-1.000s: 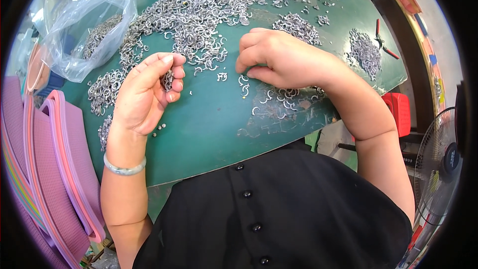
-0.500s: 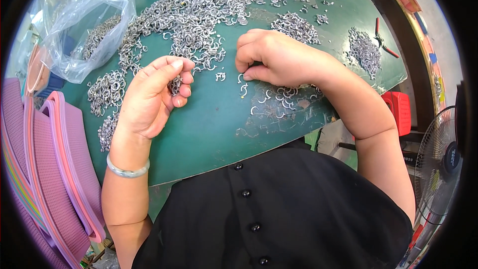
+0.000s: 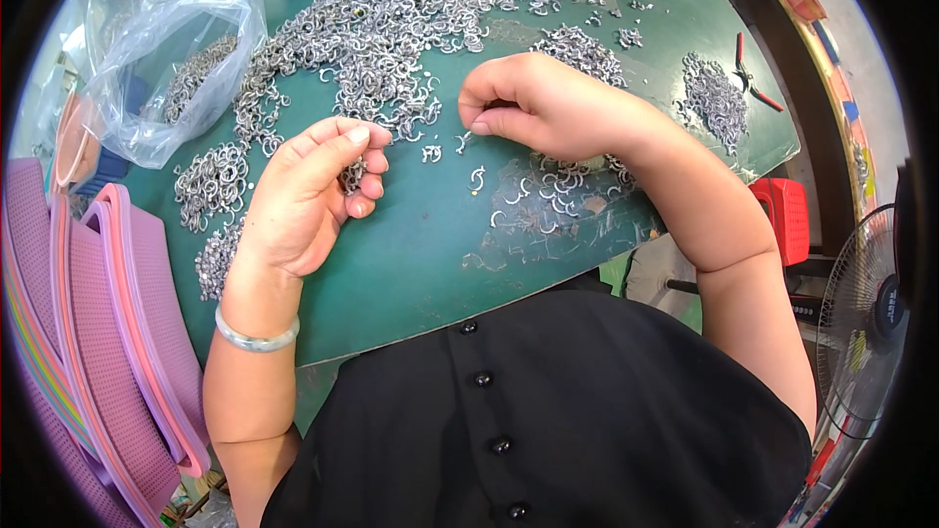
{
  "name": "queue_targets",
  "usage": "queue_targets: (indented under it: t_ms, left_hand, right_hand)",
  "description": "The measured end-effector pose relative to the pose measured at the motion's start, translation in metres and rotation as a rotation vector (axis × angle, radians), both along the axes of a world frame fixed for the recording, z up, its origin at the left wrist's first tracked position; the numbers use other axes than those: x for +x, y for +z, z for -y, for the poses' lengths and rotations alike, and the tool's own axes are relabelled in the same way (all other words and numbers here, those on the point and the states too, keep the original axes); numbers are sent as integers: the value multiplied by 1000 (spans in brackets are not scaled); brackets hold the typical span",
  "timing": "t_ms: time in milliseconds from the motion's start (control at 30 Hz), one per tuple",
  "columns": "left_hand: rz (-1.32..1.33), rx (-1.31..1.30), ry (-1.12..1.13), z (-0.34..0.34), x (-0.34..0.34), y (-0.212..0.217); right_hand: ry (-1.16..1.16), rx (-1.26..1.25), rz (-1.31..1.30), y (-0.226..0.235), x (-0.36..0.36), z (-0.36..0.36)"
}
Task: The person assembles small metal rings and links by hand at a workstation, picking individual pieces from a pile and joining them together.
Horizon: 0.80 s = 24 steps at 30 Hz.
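Several small grey metal rings (image 3: 353, 174) show in the curled fingers of my left hand (image 3: 311, 186), whose thumb presses on the index finger. To its right, my right hand (image 3: 548, 110) is closed in a pinch low over the table. A small curved metal piece (image 3: 463, 143) is at its thumb and fingertip. Close by, a short S-shaped pair of curved pieces (image 3: 477, 179) lies on the green tabletop (image 3: 411, 254), and a small cluster of bits (image 3: 431, 153) sits between the hands. Beyond them spreads a large heap of grey metal rings (image 3: 381, 20).
Smaller piles lie at the left (image 3: 211, 181) and right (image 3: 714, 93). Red-handled pliers (image 3: 753, 83) rest near the right edge. A clear plastic bag (image 3: 147, 132) with rings stands at the far left. Purple baskets (image 3: 156, 323) are left of the table; a fan (image 3: 861, 323) is at right.
My right hand has shifted slightly left and away from me, and the curved piece at its fingertips moved with it. My left hand has moved a little to the right.
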<state>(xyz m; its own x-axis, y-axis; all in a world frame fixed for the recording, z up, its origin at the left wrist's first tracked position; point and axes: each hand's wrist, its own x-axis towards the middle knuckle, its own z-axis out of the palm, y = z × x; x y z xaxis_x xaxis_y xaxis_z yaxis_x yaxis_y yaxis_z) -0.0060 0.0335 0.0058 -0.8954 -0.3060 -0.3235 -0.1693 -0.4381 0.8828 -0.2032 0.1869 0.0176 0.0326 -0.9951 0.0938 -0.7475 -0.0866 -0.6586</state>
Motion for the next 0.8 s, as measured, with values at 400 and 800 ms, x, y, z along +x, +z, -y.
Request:
queue_targets:
  t_ms: [400,800]
  left_hand:
    - [97,13,-73,-21,-11,2]
    - [62,168,-118,-11,-9,-3]
  right_hand:
    - [-79,13,336,2,27,8]
    - [-116,-42,298,0,13,8]
